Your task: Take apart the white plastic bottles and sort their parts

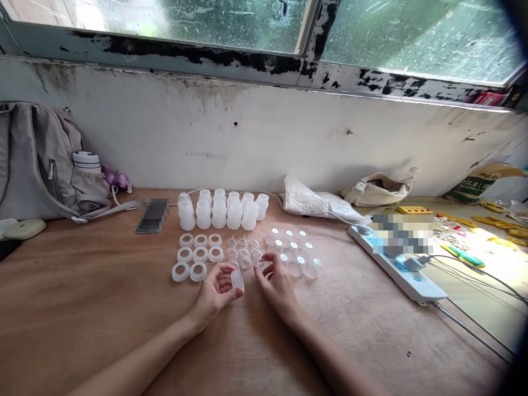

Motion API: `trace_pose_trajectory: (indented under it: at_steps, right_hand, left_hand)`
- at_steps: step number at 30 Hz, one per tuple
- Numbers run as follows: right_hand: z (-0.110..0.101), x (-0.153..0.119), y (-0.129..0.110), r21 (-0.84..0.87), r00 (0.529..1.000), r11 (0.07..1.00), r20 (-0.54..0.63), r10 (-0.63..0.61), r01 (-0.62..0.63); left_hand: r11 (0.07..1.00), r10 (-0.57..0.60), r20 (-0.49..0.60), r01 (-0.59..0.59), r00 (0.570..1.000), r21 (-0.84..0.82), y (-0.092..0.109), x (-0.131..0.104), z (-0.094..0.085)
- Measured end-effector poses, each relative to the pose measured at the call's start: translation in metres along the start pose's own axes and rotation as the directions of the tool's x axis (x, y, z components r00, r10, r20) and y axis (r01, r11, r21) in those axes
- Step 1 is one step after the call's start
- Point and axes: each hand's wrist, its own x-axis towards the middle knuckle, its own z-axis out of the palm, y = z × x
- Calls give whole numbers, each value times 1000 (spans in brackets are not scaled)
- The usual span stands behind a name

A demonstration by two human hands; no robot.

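Note:
My left hand [216,289] holds a translucent white screw ring [237,279] on edge between thumb and fingers. Just to its right, my right hand [277,281] has its thumb and index finger closed around a small clear nipple-like piece [259,264] at the front of a group; the fingers partly hide it. Several more clear nipple-like pieces [231,253] lie in rows behind. Left of them, several matching screw rings [200,254] lie flat in rows. Several clear round caps [295,269], with small pale dots by them, lie near my right hand.
Several frosted bottles [218,213] stand in rows at the back. A phone [152,215] and a grey backpack [37,159] are on the left. A power strip [396,264] with plugged cables lies right, beside a white padded packet [317,203] and a cloth pouch [377,190].

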Motion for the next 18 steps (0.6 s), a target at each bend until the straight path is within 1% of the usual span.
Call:
trace_pose_trajectory:
  at_steps: [2, 5, 8, 11, 13, 15, 18]
  right_hand:
    - [3, -3, 0, 50, 1000, 999, 2, -14, 14]
    - [7, -7, -1, 83, 995, 992, 21, -99, 97]
    - [10, -11, -2, 105, 980, 978, 61, -187, 180]
    - [12, -14, -4, 127, 965, 967, 116, -236, 221]
    - [11, -16, -5, 162, 955, 960, 156, -254, 229]
    - [9, -16, -8, 235, 942, 948, 206, -266, 217]
    - [4, -16, -13, 388, 928, 913, 279, -245, 124]
  left_hand:
    - [1000, -15, -16, 15, 1000, -11, -1, 0, -1]
    - [999, -42, -31, 42, 999, 10, -3, 2, -1]
    - [997, -66, -17, 66, 998, 51, -5, 4, -1]
    - [995, -65, -20, 66, 998, 71, -6, 5, -1]
    - [995, -57, -21, 59, 998, 76, -6, 5, -1]
    - [996, -47, -18, 48, 999, 80, -5, 5, 0]
    - [995, -39, -11, 40, 999, 88, -4, 4, 0]
